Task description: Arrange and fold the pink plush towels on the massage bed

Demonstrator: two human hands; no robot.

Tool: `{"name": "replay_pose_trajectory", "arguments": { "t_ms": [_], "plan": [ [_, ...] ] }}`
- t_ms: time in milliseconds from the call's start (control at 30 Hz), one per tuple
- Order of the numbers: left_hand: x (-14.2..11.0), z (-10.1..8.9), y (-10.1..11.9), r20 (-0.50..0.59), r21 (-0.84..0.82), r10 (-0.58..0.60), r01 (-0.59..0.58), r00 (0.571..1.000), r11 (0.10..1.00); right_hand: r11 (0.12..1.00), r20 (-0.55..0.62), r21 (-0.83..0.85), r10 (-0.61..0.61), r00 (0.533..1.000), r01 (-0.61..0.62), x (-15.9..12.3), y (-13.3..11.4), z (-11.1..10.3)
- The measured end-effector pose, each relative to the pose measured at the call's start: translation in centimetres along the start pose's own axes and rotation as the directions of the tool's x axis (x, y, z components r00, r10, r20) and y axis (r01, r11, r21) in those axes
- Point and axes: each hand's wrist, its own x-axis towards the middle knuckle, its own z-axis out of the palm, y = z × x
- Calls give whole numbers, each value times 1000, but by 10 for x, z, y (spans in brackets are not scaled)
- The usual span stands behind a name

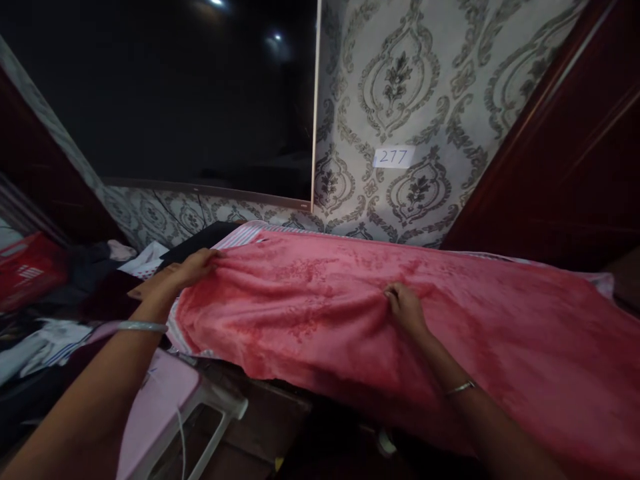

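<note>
A pink-red plush cloth (320, 313) lies spread over a long raised surface that runs from centre left to the right edge. My left hand (193, 267) grips the cloth's far left corner, fingers closed on the fabric. My right hand (405, 307) pinches a fold near the middle of the cloth, where wrinkles gather. Each wrist wears a thin bangle. A striped fabric edge (245, 235) shows under the cloth at its left end.
A patterned wallpaper wall (425, 100) with a white label reading 277 (393, 157) stands behind. A dark panel (165, 93) fills the upper left. A pink stool (170, 393) stands below, and piled clothes (60, 320) and a red basket (27, 270) sit at the left.
</note>
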Motion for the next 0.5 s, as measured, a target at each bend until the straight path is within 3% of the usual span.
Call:
{"name": "replay_pose_trajectory", "arguments": {
  "t_ms": [100,233,367,500],
  "plan": [
    [-1,-7,7,-33,96,28,-24,999,995,1000,19,4,-14,1000,14,-4,0,2],
    [-8,-17,10,-154,130,-21,41,988,991,998,63,-44,-52,997,54,-10,4,5],
    [-14,-22,14,-244,84,-110,134,964,987,979,85,-175,-94,992,108,-16,5,6],
    [-13,-24,16,-300,61,-121,145,946,988,934,70,-347,-66,995,86,-23,-2,5]
  ]
}}
